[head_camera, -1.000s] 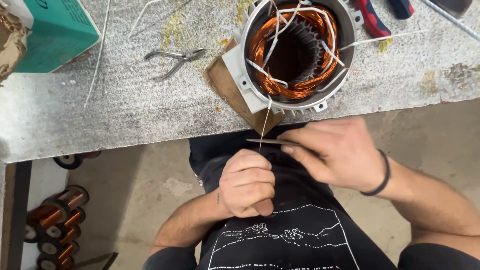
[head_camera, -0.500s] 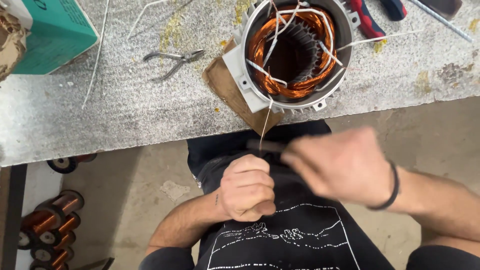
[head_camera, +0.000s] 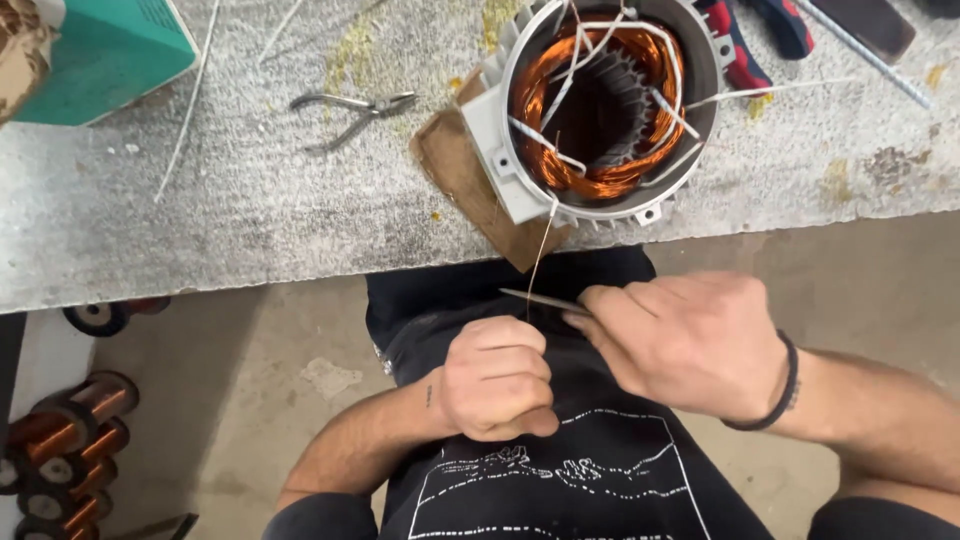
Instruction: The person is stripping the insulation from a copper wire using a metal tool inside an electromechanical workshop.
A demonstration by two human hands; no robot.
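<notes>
A: Head view, looking straight down. The left hand is balled into a fist below the bench edge, fingers curled tight on the end of a thin copper wire that runs up to the motor stator.

B: And the right hand?

A: Fingers pinched together around a slim metal blade, its tip laid across the wire just above the fist.

B: How would you handle that stroke well?

A: My judgement: keep the wire taut from the stator, blade at a shallow angle, light pressure, so only the coating is touched and the strand doesn't nick or snap.

B: Materials?

A: The stator sits at the near edge of the worktable, a pale cast housing, round, with bright orange-copper windings and white sleeving inside. It rests partly on a brown cardboard scrap. The tabletop is grey, speckled and worn.

B: Anything else about?

A: Small steel pliers lie open to the left, a teal box sits at the corner, and copper wire spools stand on the floor, lower left.
</notes>
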